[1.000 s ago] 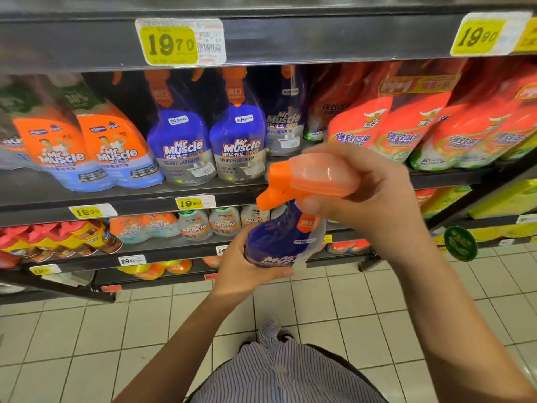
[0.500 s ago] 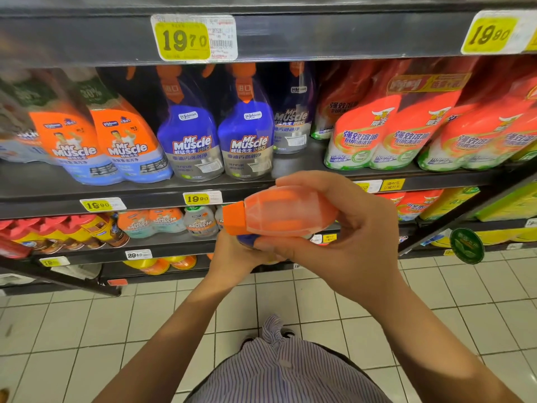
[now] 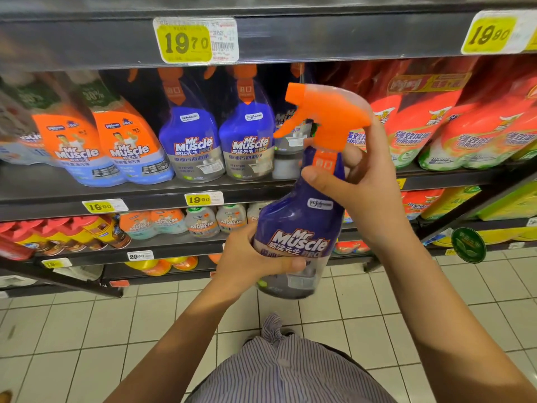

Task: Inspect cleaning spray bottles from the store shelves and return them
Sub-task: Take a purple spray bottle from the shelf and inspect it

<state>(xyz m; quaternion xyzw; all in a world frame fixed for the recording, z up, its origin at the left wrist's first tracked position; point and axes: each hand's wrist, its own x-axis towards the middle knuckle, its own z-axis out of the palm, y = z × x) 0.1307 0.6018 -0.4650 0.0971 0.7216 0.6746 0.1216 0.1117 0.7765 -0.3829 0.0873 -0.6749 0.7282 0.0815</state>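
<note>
Store shelves (image 3: 87, 196), upright purple spray bottle (image 3: 302, 225), left hand (image 3: 250, 260) grips base, right hand (image 3: 357, 184) neck

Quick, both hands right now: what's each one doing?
Left hand: closed, gripping the lower body of the spray bottle.
Right hand: closed, holding the bottle's neck below the orange trigger.
</note>
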